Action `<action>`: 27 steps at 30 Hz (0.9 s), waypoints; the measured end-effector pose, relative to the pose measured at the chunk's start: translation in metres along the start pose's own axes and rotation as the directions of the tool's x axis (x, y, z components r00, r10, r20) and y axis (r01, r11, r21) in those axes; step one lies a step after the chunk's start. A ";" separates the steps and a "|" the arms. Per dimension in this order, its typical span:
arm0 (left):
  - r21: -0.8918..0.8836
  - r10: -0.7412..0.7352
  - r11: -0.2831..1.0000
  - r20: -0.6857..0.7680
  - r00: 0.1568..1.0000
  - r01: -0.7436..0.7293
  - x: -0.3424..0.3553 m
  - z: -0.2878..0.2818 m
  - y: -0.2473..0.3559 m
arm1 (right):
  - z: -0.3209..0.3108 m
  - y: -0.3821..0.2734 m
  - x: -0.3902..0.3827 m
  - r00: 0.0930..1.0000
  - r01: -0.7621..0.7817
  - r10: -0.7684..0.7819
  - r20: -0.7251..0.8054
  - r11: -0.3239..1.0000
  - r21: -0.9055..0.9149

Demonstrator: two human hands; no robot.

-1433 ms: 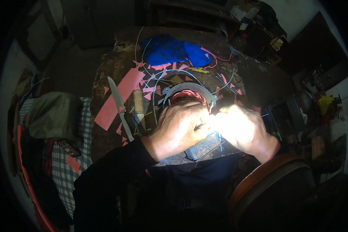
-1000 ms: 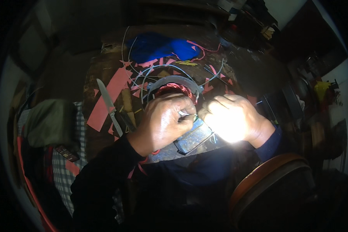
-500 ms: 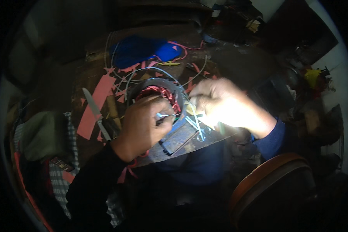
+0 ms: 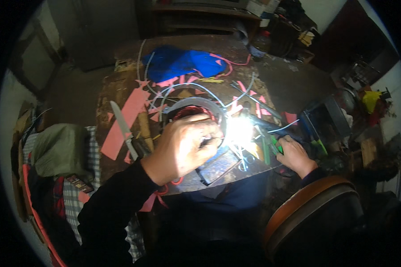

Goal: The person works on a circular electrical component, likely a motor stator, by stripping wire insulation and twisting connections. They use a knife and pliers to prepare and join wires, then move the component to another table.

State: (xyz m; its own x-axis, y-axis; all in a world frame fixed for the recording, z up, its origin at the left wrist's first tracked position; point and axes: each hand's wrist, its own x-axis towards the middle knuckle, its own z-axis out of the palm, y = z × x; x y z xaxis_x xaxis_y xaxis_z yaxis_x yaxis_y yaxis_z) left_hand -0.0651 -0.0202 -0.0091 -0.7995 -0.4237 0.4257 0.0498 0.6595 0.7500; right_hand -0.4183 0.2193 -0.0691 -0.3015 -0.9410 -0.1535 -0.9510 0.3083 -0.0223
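A round grey metal motor stator [image 4: 220, 107] with red copper windings [image 4: 189, 111] inside stands on the table. My left hand [image 4: 185, 144] lies over its near side, finger and thumb pinched on a thin wire [image 4: 220, 138]. To the right, at the table's edge, my right hand [image 4: 295, 155] has its fingers closed around a green-handled tool [image 4: 277, 146]; the tool's working end cannot be made out. Bright light washes out the spot just right of the stator. Pale thin tubing [image 4: 196, 84] arches over the stator's far side.
A knife [image 4: 120, 120] rests across a pink sheet strip [image 4: 125, 123] on the left. Behind lies a blue cloth [image 4: 182, 62] among pink scraps. A flat dark block [image 4: 220, 167] sits at the front edge. An orange-brown rounded rim [image 4: 307, 196] stands lower right.
My right hand has left the stator's right side and moved right and nearer, onto the green-handled tool. My left hand stays over the stator. The view has shifted slightly.
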 end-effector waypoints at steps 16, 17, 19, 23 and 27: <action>0.100 0.061 0.993 -0.003 0.998 -0.061 -0.002 0.001 -0.011 | -0.093 -0.013 -0.071 0.929 -0.370 0.159 0.334 0.359 0.857; 0.063 0.041 0.997 0.000 0.999 -0.041 -0.002 0.002 -0.011 | -0.104 -0.020 -0.071 0.909 -0.417 0.151 0.389 0.374 0.828; 0.029 0.041 0.999 -0.018 0.999 -0.041 -0.003 0.003 -0.012 | -0.119 -0.039 -0.068 0.983 -0.140 -0.016 0.185 0.593 0.793; 0.020 0.069 0.997 -0.031 0.997 -0.069 -0.006 0.004 -0.013 | -0.146 -0.083 -0.054 0.877 0.431 -0.421 -0.230 0.902 -0.006; 0.042 0.058 0.997 -0.004 0.998 -0.058 -0.008 0.002 -0.014 | -0.177 -0.114 -0.037 0.935 0.328 -0.347 -0.076 0.926 -0.189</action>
State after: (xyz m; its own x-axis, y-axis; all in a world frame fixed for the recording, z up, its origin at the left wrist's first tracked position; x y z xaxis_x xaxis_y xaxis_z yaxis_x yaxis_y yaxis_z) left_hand -0.0607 -0.0248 -0.0238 -0.7927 -0.3875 0.4707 0.0708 0.7083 0.7023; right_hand -0.3104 0.1941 0.1134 0.0428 -0.9973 -0.0604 -0.9921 -0.0495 0.1154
